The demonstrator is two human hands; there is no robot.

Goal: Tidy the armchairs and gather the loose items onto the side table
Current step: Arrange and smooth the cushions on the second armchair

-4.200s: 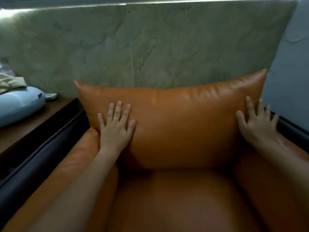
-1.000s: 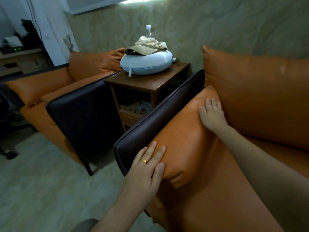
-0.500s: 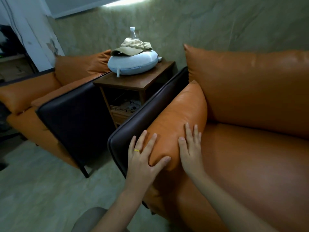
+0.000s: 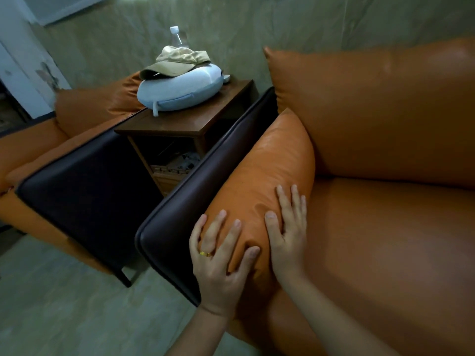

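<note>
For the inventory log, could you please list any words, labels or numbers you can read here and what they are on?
None can be read.
The bottle shows no legible label.
The cap shows no logo.
The shelf clutter in the side table is too blurred.

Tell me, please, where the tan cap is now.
In the head view, upper left: the tan cap lies atop the pale neck pillow on the side table.

From my end this looks like a sitting room or lounge, most likely in a home. I see one orange leather armchair (image 4: 385, 240) close up and a second armchair (image 4: 33, 147) to its left, with a small wooden worktop (image 4: 185, 122) between them. On the worktop a cap (image 4: 180, 61) lies on a neck pillow (image 4: 180, 91), with a water bottle (image 4: 177, 37) behind, against a marbled green wall (image 4: 308, 21).
</note>
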